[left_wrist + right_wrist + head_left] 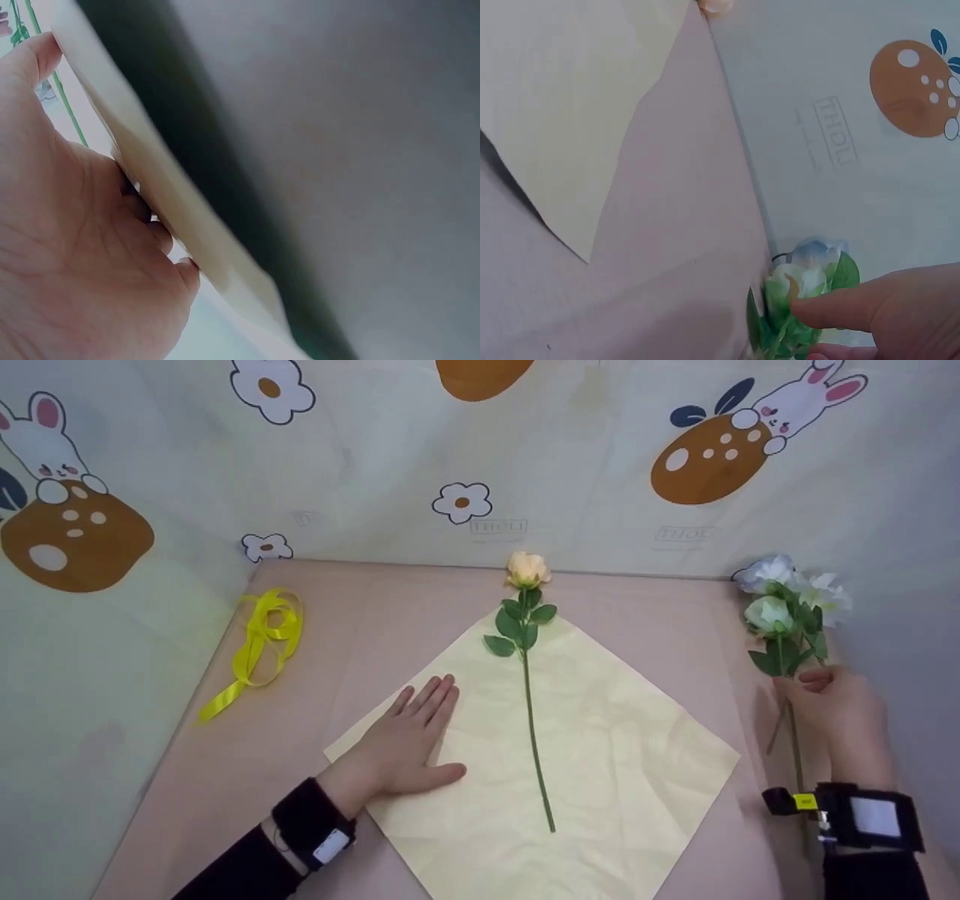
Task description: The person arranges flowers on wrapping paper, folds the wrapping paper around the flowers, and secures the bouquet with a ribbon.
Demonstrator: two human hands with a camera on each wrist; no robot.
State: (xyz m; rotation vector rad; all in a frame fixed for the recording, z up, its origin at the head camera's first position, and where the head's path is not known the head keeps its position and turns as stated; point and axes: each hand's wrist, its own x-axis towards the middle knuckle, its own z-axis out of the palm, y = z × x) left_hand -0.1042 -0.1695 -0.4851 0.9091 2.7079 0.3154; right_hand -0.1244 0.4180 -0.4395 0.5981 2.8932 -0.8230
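A cream sheet of wrapping paper (615, 780) lies cornerwise on the pink surface. Along its middle runs a peach artificial rose (528, 570), its bloom at the far corner and its green stem towards me. My left hand (405, 746) rests on the sheet's left part with fingers extended; the left wrist view shows the paper edge (187, 202) lifted beside the palm. On the right, my right hand (847, 720) pinches the stem of a pale green-white rose (769, 615) between thumb and fingers. Its leaves show by the thumb in the right wrist view.
A pale blue flower (769, 572) and a white flower (826, 594) lie against the green-white one at far right. A loosely looped yellow ribbon (262, 641) is at far left. A patterned cloth wall (375, 472) bounds the back and sides.
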